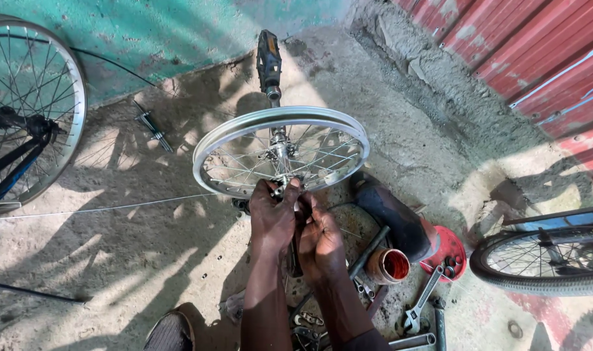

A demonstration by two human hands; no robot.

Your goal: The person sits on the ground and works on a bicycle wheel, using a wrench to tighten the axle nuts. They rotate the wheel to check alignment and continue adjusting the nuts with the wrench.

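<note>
A bicycle wheel [33,110] stood at far left. The left hand [272,218] pinched the near rim of the centre wheel [280,151], fingers closed. The right hand [319,242] touched it, grip hidden. A wrench [421,302] lay right.

Two hands [274,218] [319,244]; three wheels [280,151] [33,110] [543,260]; one pedal [268,62]; one adjustable wrench [421,302]; one can [389,265].

Bicycle wheel [30,104] cut off left — tyre [543,260] cut right.
</note>
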